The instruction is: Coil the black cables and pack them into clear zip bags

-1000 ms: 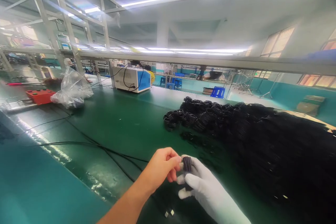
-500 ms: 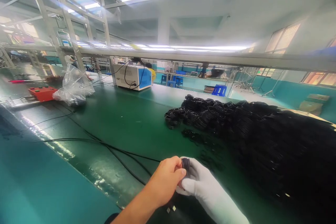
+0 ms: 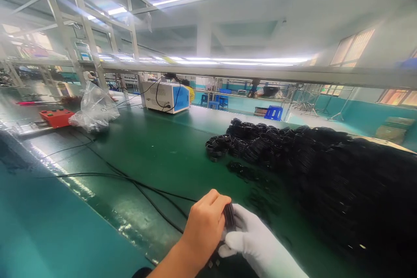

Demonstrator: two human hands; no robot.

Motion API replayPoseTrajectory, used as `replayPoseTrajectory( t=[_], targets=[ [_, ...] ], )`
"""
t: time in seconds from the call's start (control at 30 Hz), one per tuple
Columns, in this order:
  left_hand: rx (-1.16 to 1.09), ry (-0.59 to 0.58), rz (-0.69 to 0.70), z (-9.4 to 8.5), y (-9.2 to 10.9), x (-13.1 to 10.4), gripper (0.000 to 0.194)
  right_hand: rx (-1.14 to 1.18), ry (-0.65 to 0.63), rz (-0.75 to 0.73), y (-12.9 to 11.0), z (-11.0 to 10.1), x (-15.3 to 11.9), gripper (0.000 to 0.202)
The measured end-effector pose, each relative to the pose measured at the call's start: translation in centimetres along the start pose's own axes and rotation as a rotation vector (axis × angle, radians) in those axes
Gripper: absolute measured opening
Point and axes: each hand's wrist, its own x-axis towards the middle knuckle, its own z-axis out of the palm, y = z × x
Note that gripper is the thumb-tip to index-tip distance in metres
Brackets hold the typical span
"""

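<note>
A small coil of black cable (image 3: 229,217) is held between my two hands, low in the middle of the view. My bare left hand (image 3: 206,219) is closed over its left side, with fingers bent across the top. From the right, my right hand (image 3: 249,232), in a white glove, grips the other side with its thumb below. Beneath the hands, two small light-coloured cable ends (image 3: 214,264) show. Part of the coil is hidden behind my fingers.
A large heap of black cable coils (image 3: 260,143) covers the right of the green table (image 3: 156,152). Long black cables (image 3: 130,178) run across its left part. Farther back stand a red control box (image 3: 57,117), a clear plastic bag (image 3: 94,108) and a white-and-blue machine (image 3: 166,95).
My left hand has turned over the coil, its fingers moving from the near side up onto the top. The coil and gloved right hand have dropped slightly.
</note>
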Motion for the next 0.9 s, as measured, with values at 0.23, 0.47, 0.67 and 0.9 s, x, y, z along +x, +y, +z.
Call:
replayPoseTrajectory(
  t=[0.23, 0.47, 0.67, 0.9],
  targets=[
    [-0.226, 0.171, -0.065, 1.4, -0.9, 0.6, 0.034, 0.115, -0.035, -0.020, 1.1, -0.9, 0.4, 0.058],
    [-0.163, 0.098, -0.102, 0.8, -0.2, 2.3, 0.033, 0.181, -0.090, -0.087, -0.3, 0.1, -0.1, 0.037],
    [-0.569, -0.215, -0.204, -2.3, -0.6, 3.0, 0.031, 0.330, -0.164, -0.077, 0.0, -0.9, -0.3, 0.034],
    [-1.053, -0.538, -0.171, -2.8, -2.5, 3.1, 0.044, 0.492, -0.290, 0.054, 0.7, -1.1, 0.0, 0.048]
  ],
)
